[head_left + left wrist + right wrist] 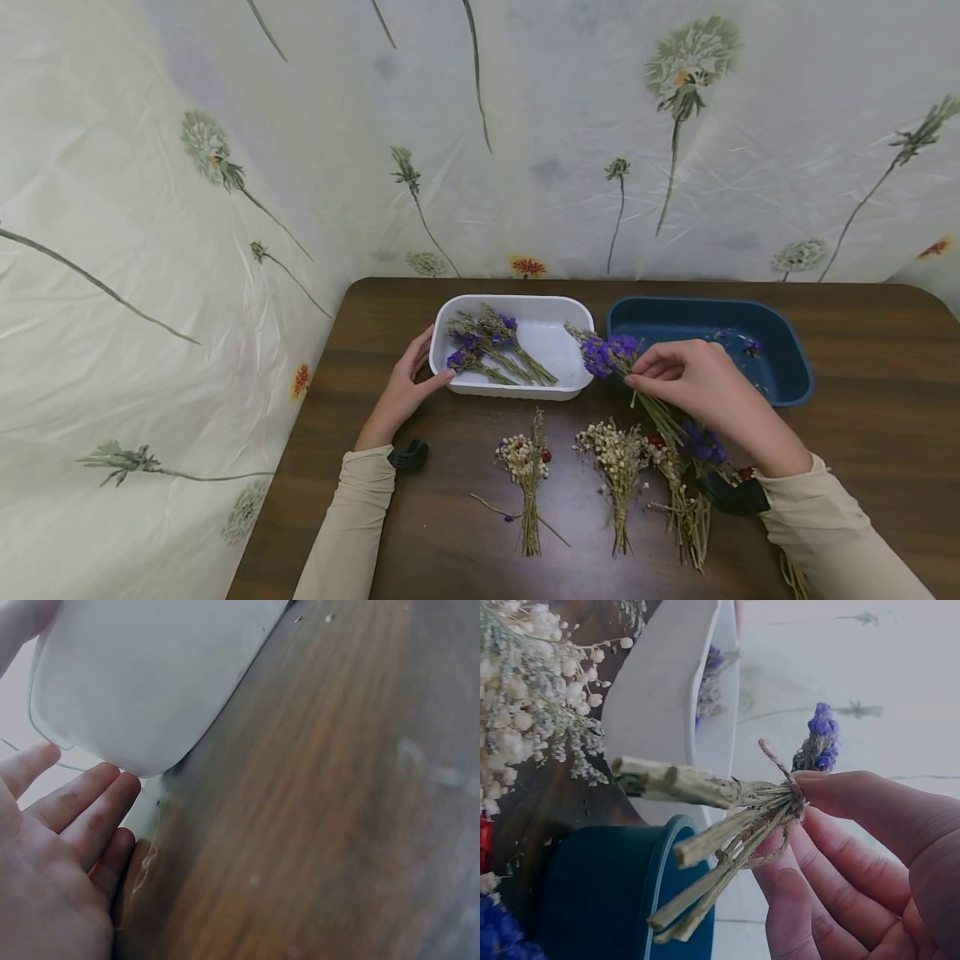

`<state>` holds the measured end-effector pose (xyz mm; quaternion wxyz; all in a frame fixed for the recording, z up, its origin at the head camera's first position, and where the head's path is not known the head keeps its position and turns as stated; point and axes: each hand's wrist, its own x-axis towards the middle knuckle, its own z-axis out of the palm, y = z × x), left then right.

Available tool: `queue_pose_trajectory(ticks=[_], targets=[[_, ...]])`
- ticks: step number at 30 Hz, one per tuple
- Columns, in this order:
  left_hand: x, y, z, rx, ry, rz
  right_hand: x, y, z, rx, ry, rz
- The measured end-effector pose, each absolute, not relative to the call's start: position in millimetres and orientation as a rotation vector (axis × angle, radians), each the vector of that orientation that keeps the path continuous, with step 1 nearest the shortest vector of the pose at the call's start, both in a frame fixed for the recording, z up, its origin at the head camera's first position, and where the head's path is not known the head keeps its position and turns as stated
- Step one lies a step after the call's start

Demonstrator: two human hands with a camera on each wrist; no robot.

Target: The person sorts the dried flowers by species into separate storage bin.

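My right hand (693, 379) pinches a bunch of dried purple flowers (611, 354) between thumb and fingertips, just over the gap between the two trays. In the right wrist view, twine (791, 796) ties its cut stems (727, 832) near the fingertips, and the purple heads point away. At the left end of the white tray (573, 390), my left hand (408, 387) rests against the corner, thumb at the front rim. Its fingers (90, 814) reach the tray's end wall in the left wrist view, fairly straight. Several purple-flowered bunches (495, 342) lie inside the white tray.
A dark blue tray (798, 367) with loose purple bits stands at the right. Nearer me on the wooden table (442, 517) lie dried bunches with cream flowers (528, 475), another cream bunch (618, 471), and more stems (693, 525) under my right forearm. A floral sheet (525, 208) hangs behind.
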<state>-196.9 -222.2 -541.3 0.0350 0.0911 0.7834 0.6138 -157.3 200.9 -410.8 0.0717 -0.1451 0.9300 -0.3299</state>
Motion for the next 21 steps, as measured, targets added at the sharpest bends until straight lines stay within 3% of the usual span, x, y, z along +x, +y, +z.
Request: queue_pose_trajectory(ticks=[21], targets=[[-197.7,-223.3,-542.2,0.308,2.435,1.875,-204.9,165.1,-411.9,-0.55,2.753,-0.977]])
